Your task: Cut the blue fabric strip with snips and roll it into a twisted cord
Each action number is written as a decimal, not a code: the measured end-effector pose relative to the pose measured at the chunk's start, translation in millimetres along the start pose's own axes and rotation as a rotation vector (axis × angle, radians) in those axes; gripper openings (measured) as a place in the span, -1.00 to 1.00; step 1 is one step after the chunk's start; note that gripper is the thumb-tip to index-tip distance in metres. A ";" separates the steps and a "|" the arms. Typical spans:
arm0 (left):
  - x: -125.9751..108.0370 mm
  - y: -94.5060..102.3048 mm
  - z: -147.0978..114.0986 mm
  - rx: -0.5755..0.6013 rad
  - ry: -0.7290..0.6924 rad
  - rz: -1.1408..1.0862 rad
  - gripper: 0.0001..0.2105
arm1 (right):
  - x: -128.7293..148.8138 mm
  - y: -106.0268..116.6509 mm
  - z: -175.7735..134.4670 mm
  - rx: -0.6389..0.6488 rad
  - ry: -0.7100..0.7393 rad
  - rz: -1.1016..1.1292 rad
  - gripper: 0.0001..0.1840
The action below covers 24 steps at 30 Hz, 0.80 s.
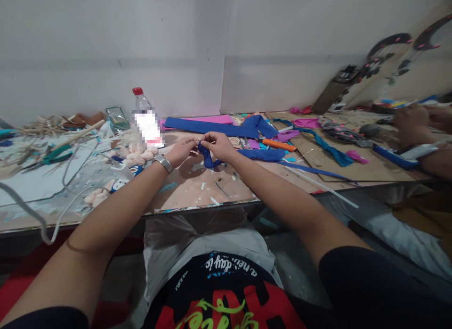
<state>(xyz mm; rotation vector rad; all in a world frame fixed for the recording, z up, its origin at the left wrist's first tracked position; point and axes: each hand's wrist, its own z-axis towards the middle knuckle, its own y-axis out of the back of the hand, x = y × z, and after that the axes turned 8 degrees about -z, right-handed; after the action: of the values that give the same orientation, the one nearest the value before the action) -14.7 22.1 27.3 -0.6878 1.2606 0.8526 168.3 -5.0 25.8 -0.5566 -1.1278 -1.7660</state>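
Over the middle of the table, my left hand [182, 152] and my right hand [219, 147] meet around a crumpled blue crepe paper strip [211, 162]. The fingers of both hands are pinched together on its bunched upper end, and a loop of it hangs below. My fingertips hide part of the bunched end. Behind my hands lies a long folded blue crepe paper piece [212, 127], partly over a pink paper strip [222, 119]. To the right, another flat blue piece [261, 154] rests beyond my right wrist, close to an orange cutter [278, 144].
A red-capped bottle [137, 91] stands at the back left. Green-handled pliers [56, 155], sticks [45, 126] and a grey cable [42, 227] lie left. A white stick [325, 186] overhangs the front edge. Another person's hands [411, 119] are at the far right, near cardboard [374, 171].
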 end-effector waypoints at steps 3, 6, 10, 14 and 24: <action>-0.8 0.0 0.9 -0.024 -0.042 0.020 -0.69 | -0.7 0.7 0.0 -0.022 0.015 -0.019 -0.78; -1.7 1.9 1.7 -0.060 -0.090 0.059 -0.68 | -1.2 1.5 0.3 -0.042 0.039 -0.046 -0.76; -3.7 4.9 0.0 -0.135 -0.210 0.237 -0.70 | -2.4 2.0 0.7 -0.056 0.054 -0.083 -0.78; -6.3 4.7 -3.5 -0.175 -0.376 0.471 -0.73 | -3.9 2.3 1.0 -0.084 0.031 -0.111 -0.81; -2.0 5.4 -0.9 -0.160 -0.389 0.377 -0.76 | -2.7 2.6 -0.1 -0.110 0.041 -0.126 -0.79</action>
<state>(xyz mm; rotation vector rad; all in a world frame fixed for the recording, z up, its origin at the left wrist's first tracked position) -19.9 23.9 29.1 -0.3841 0.9868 1.3387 171.8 -4.2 24.9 -0.5220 -1.0619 -1.9480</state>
